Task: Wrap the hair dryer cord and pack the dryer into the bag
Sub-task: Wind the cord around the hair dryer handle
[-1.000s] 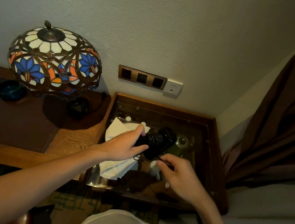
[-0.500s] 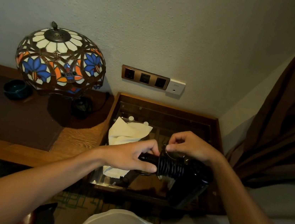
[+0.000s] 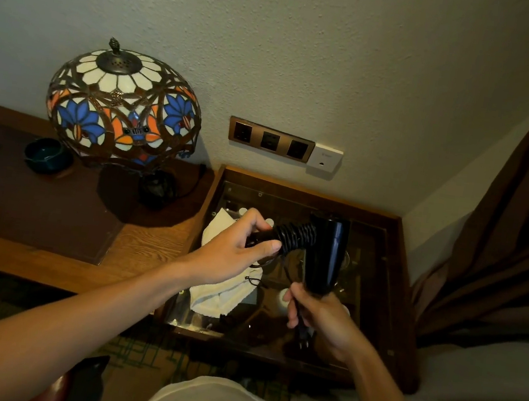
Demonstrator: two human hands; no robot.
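The left hand [image 3: 233, 250] pinches the end of the black hair dryer [image 3: 325, 252] handle between thumb and fingers, just beside the cord [image 3: 295, 237] coiled around it. The right hand [image 3: 318, 317] curls closed around the cord's plug end, below the barrel, above the glass-topped table [image 3: 389, 282] and white drawstring bag [image 3: 222, 291].

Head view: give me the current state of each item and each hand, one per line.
hair dryer: held above the glass-topped table, barrel end toward the person
cord: coiled around the handle, plug end loose
left hand: grip on the handle end
right hand: holding the plug end
white cloth bag: lying crumpled on the glass
lamp: unlit
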